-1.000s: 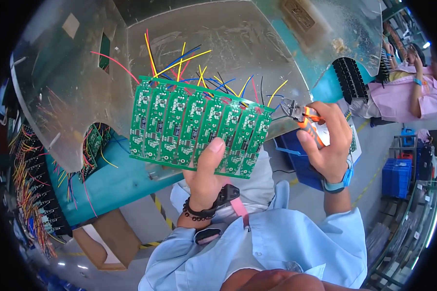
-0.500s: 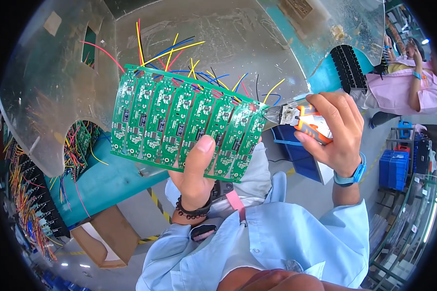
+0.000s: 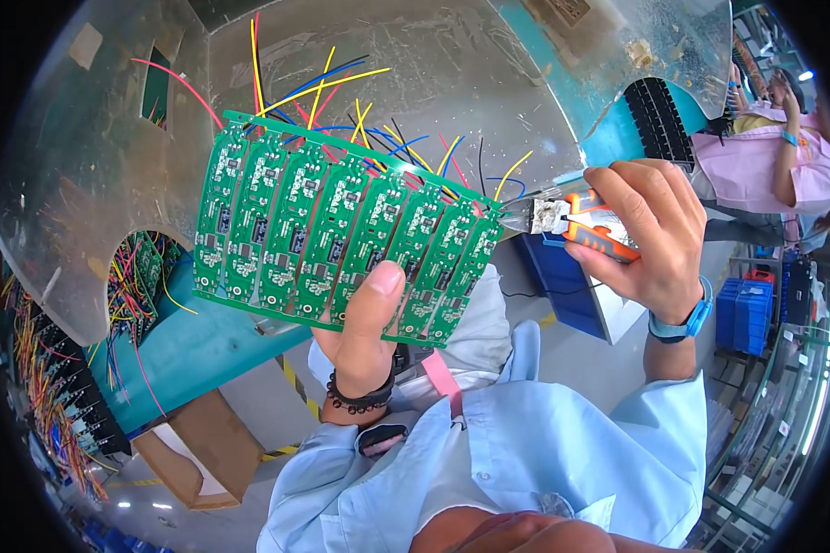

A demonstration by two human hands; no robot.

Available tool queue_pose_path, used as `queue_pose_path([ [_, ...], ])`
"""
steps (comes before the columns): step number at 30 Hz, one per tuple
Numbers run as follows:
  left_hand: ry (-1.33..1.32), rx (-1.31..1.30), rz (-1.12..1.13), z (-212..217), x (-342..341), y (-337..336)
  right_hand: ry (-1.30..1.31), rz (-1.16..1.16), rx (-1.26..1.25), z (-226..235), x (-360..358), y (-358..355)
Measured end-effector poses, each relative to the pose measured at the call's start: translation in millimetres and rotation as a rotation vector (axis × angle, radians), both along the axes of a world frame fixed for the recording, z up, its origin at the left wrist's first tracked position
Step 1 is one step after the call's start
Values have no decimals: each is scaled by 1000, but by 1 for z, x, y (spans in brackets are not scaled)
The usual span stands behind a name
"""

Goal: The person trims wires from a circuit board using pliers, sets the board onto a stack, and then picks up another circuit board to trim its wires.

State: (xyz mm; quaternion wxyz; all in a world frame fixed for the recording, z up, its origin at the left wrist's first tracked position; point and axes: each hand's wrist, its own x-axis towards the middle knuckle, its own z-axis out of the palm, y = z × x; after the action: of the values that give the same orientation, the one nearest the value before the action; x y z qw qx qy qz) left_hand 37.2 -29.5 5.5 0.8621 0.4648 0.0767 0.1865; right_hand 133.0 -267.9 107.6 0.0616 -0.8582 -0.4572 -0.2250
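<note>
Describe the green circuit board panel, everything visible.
The panel is a green sheet of about eight narrow boards side by side, each carrying small chips and pads. It is held up tilted, its right end lower. Coloured wires, red, yellow, blue and black, stick out past its top edge. The left hand holds its lower edge, thumb on the face. The right hand holds orange-handled cutters at its right end; contact cannot be told.

Packaging only; no labels, signs or screens visible.
- Cardboard box (image 3: 189, 452): brown, open-top, on floor at lower left, below teal bench.
- Crates (image 3: 741, 313): blue plastic, stacked, at far right w/ small red item on top.
- Bin (image 3: 567, 290): dark blue, rectangular, right of centre.
</note>
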Motion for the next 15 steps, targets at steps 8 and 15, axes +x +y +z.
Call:
queue_pose_path([
  [8,7,22,21,-2,0,2,6,30,-30,1,2,-1],
  [15,-33,-158,-40,-2,-6,1,53,-12,15,-6,-6,-2],
])
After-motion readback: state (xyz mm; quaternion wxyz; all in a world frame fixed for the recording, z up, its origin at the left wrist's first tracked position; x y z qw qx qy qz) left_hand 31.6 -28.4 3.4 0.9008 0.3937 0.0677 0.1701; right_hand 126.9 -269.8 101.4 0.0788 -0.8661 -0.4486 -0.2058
